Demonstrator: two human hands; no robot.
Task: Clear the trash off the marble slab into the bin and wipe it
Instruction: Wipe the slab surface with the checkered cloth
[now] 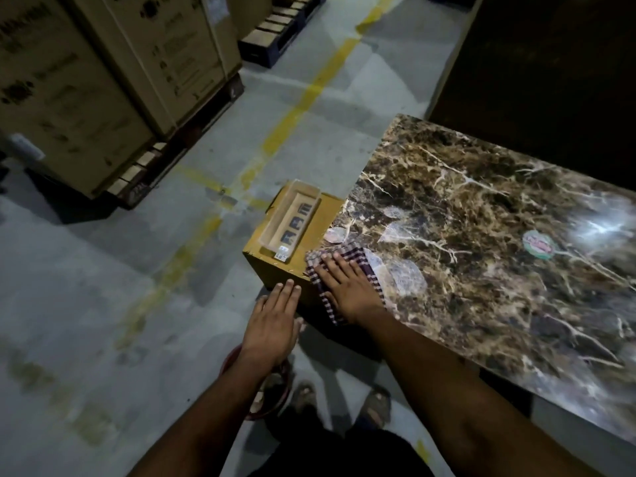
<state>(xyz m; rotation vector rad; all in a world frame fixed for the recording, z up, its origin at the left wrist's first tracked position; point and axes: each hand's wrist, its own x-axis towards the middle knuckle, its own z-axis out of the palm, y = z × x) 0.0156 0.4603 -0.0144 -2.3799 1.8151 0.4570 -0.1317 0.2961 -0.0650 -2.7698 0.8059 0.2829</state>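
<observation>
The brown marble slab (481, 235) fills the right side of the head view. My right hand (347, 287) lies flat, fingers spread, on a checked cloth (344, 256) at the slab's near left corner; part of the cloth hangs over the edge. My left hand (272, 321) hovers flat with fingers together, holding nothing, left of the slab. A reddish bin (272, 404) stands on the floor beneath my left arm, with scraps inside, mostly hidden. A round green and red sticker (538, 245) lies on the slab further right.
A cardboard box (292, 270) stands against the slab's left end, with a clear plastic tray (292, 222) on top. Large cartons on pallets (103, 80) stand at the back left. Yellow lines mark the grey floor. My sandalled feet (375, 404) are below.
</observation>
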